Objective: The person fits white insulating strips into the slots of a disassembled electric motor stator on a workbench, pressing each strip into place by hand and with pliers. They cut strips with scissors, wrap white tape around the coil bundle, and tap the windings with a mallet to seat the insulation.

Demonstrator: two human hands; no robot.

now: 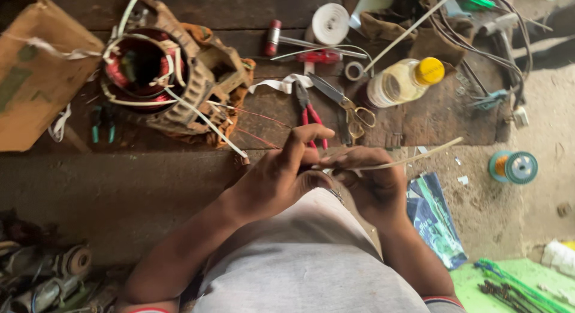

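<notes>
Head view: both hands are meeting in front of the person's belly, just below the bench edge. Right hand (370, 180) is pinching the near end of a thin pale sleeve strip (419, 158), fingers clenched on it. Strip's long axis is running up and right from that grip, tip pointing toward the yellow-capped bottle (402, 81). Left hand (281, 175) is touching the strip's near end too, thumb and forefinger apparently closing on it, though the contact is hidden. Thin red wires (257, 136) are leading from the left hand up to the motor stator (157, 73), well left of the bottle. Red pliers (306, 112) and scissors (344, 106) are lying just left of the bottle.
</notes>
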